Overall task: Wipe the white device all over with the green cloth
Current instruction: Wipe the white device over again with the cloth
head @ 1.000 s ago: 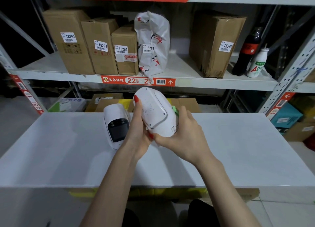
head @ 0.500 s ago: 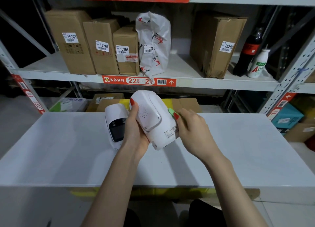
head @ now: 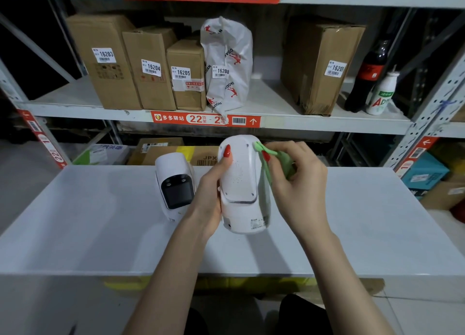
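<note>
White device (head: 241,183): lifted above the tabletop (head: 100,234), clasped from its left side by your left hand (head: 208,198) to steady it, so your right hand (head: 297,181), pinching the green cloth (head: 269,158), can rub its right flank.

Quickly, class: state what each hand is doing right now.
Left hand: closed, gripping the white plastic device.
Right hand: closed, pinching the green cloth against the device's side.
</note>
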`<action>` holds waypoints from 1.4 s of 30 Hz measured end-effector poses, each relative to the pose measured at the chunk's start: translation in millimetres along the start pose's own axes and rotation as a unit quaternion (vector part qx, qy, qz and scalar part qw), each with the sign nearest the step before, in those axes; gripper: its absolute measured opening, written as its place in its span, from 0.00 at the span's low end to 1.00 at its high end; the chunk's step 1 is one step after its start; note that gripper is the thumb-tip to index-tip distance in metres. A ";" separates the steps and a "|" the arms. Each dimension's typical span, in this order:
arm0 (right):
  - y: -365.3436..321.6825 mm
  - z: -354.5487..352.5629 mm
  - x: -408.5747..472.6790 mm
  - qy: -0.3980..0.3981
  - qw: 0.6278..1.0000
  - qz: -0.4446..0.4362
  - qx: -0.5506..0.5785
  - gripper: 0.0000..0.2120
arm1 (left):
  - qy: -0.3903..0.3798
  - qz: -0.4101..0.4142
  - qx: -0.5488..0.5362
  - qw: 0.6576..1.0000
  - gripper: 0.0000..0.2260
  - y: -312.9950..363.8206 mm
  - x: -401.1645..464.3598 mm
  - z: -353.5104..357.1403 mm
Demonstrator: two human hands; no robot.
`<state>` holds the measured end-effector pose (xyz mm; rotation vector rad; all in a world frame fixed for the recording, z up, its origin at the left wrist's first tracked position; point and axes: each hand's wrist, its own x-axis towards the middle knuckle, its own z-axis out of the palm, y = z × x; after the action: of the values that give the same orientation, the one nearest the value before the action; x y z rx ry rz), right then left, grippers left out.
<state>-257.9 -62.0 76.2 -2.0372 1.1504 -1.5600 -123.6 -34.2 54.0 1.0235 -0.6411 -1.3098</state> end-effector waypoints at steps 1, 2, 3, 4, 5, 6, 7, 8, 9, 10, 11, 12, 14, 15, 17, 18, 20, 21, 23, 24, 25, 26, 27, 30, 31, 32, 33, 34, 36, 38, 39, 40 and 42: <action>-1.0 0.8 -0.2 0.008 1.000 -0.004 0.003 0.08 | -0.010 0.000 0.007 1.000 0.17 -0.1 -1.1 2.3; -1.7 1.3 -0.3 0.015 1.000 -0.007 0.005 0.08 | -0.020 0.001 0.011 1.000 0.17 -0.7 -1.4 4.0; -2.7 1.6 -0.4 0.020 1.000 -0.011 0.008 0.08 | -0.024 0.006 0.014 1.000 0.17 -1.0 -2.4 5.6; -3.3 1.5 -0.3 0.021 1.000 -0.015 0.009 0.08 | -0.027 0.013 0.013 0.999 0.17 -1.7 -2.4 6.1; -4.0 1.1 -0.3 0.021 1.000 -0.020 0.011 0.09 | -0.030 0.017 0.013 0.999 0.17 -1.5 -3.0 7.0; -4.2 0.6 -0.2 0.021 0.999 -0.023 0.011 0.09 | -0.035 0.020 0.016 0.999 0.17 -2.0 -2.7 6.9; -3.9 0.2 -0.1 0.021 0.999 -0.022 0.008 0.09 | -0.037 0.022 0.022 0.999 0.17 -1.6 -3.3 6.8; -2.8 -0.4 0.3 0.023 1.000 -0.018 0.003 0.09 | -0.042 0.022 0.033 0.998 0.17 -0.9 -3.7 6.4; -0.5 -0.6 0.8 0.025 1.000 -0.008 -0.005 0.08 | -0.044 0.021 0.047 0.998 0.17 -0.1 -5.1 6.1; 2.2 -0.9 1.5 0.027 1.000 0.006 -0.015 0.08 | -0.048 0.020 0.064 0.997 0.16 0.3 -5.5 4.7; 4.9 -1.3 2.1 0.027 0.999 0.022 -0.025 0.08 | -0.052 0.018 0.084 0.995 0.14 0.9 -6.3 3.8; 7.5 -1.8 2.7 0.027 0.998 0.036 -0.034 0.08 | -0.055 0.016 0.100 0.993 0.11 0.8 -6.2 2.6; 8.9 -2.7 3.2 0.021 0.998 0.047 -0.036 0.09 | -0.049 0.015 0.117 0.992 0.11 0.0 -5.3 0.4; 7.7 -2.9 3.2 0.015 0.999 0.042 -0.030 0.09 | -0.044 0.016 0.123 0.991 0.16 -0.9 -4.3 0.1; 3.4 -2.5 2.7 -0.003 1.000 0.016 -0.014 0.10 | -0.039 0.017 0.123 0.991 0.25 -2.1 -3.3 1.2; 1.3 -2.2 2.2 -0.013 1.000 -0.003 -0.009 0.11 | -0.037 0.018 0.120 0.992 0.27 -2.1 -3.5 2.0; -0.1 -1.6 1.7 -0.030 0.999 -0.032 0.000 0.13 | -0.031 0.020 0.113 0.993 0.28 -2.5 -3.1 1.3; 0.4 -1.5 1.9 -0.035 0.999 -0.040 0.002 0.13 | -0.030 0.021 0.111 0.993 0.28 -2.3 -2.7 0.5; 2.3 -1.4 2.2 -0.036 0.998 -0.043 -0.006 0.14 | -0.033 0.021 0.116 0.992 0.27 -1.9 -2.3 -1.0; 3.7 -1.3 2.4 -0.034 0.998 -0.042 -0.015 0.14 | -0.035 0.020 0.120 0.992 0.28 -1.5 -2.3 -1.2; 5.6 -1.0 2.5 -0.031 0.998 -0.040 -0.027 0.15 | -0.039 0.020 0.123 0.991 0.28 -1.0 -2.9 -1.2; 7.9 -0.9 2.5 -0.029 0.998 -0.034 -0.039 0.14 | -0.043 0.019 0.126 0.991 0.28 -0.8 -3.4 -1.2; 10.2 -0.6 2.6 -0.029 0.998 -0.024 -0.050 0.14 | -0.046 0.018 0.131 0.990 0.28 -0.9 -3.5 -1.5; 15.0 -1.9 2.4 -0.026 0.998 0.010 -0.061 0.14 | -0.058 0.010 0.135 0.989 0.29 -1.6 -3.9 -1.6; 14.8 -2.4 2.5 -0.024 0.998 0.008 -0.061 0.14 | -0.060 0.007 0.136 0.989 0.29 -1.7 -3.9 -1.5; 13.7 -3.0 2.5 -0.024 0.998 -0.002 -0.061 0.14 | -0.061 0.005 0.137 0.989 0.29 -1.7 -3.8 -1.3; 12.4 -3.3 2.6 -0.025 0.998 -0.015 -0.058 0.14 | -0.060 0.004 0.139 0.988 0.29 -1.5 -3.6 -1.2; 11.2 -3.7 2.7 -0.029 0.998 -0.030 -0.055 0.14 | -0.060 0.005 0.141 0.988 0.29 -1.3 -3.4 -0.8; 10.4 -4.2 3.1 -0.037 0.997 -0.049 -0.054 0.14 | -0.058 0.007 0.146 0.987 0.28 -0.7 -3.8 -0.9; 11.1 -4.0 3.1 -0.038 0.997 -0.042 -0.057 0.13 | -0.056 0.006 0.150 0.987 0.27 0.2 -4.2 -2.0; 12.0 -3.8 3.0 -0.037 0.997 -0.029 -0.059 0.13 | -0.061 0.006 0.151 0.987 0.25 0.6 -4.5 -2.5; 13.2 -3.9 2.8 -0.035 0.997 -0.012 -0.061 0.13 | -0.067 0.007 0.149 0.987 0.21 1.0 -5.1 -2.7; 16.0 -4.0 2.8 -0.029 0.997 0.020 -0.064 0.14 | -0.079 0.005 0.142 0.987 0.13 2.2 -7.2 -1.2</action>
<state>-267.7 -73.2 68.5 -2.1109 1.2923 -1.4322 -122.9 -27.0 56.5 1.1499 -0.9741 -1.3245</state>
